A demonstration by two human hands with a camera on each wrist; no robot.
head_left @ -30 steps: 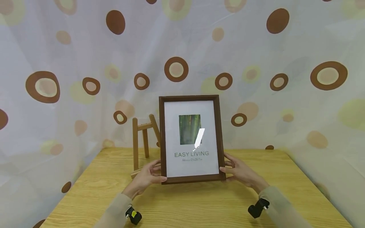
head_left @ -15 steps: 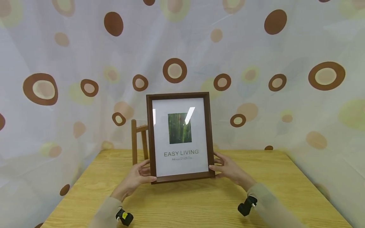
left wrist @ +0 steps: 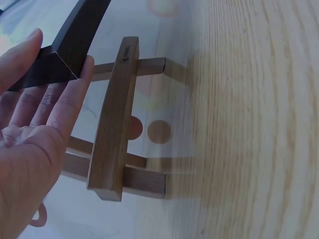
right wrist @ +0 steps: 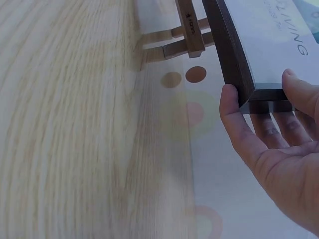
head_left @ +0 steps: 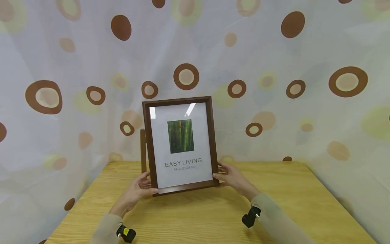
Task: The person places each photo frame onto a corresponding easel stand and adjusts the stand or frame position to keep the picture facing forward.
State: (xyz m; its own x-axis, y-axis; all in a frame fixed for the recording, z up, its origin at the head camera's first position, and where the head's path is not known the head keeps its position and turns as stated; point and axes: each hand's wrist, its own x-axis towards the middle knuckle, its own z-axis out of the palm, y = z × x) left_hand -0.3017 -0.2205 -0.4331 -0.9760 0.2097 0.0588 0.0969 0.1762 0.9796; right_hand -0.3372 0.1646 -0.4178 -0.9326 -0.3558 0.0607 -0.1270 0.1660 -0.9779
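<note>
A dark brown picture frame (head_left: 181, 135) with a green bamboo picture and the words EASY LIVING is held upright, leaning slightly to the left. My left hand (head_left: 134, 192) grips its lower left corner, thumb on the front and fingers behind. At the lower right corner, my right hand (head_left: 234, 177) pinches it the same way. Behind the frame stands a wooden tabletop easel (head_left: 143, 150), mostly hidden in the head view. In the left wrist view the easel's ledge (left wrist: 115, 119) shows just beyond the frame's corner (left wrist: 67, 62), with a gap between them.
The wooden table (head_left: 292, 203) stretches around the easel, its back edge close to a dotted curtain (head_left: 268, 44). Each wrist carries a small black camera, such as the left camera (head_left: 126, 234).
Both hands have carried the frame to the left, so it now covers most of the easel. The frame's tilt to the left has grown a little.
</note>
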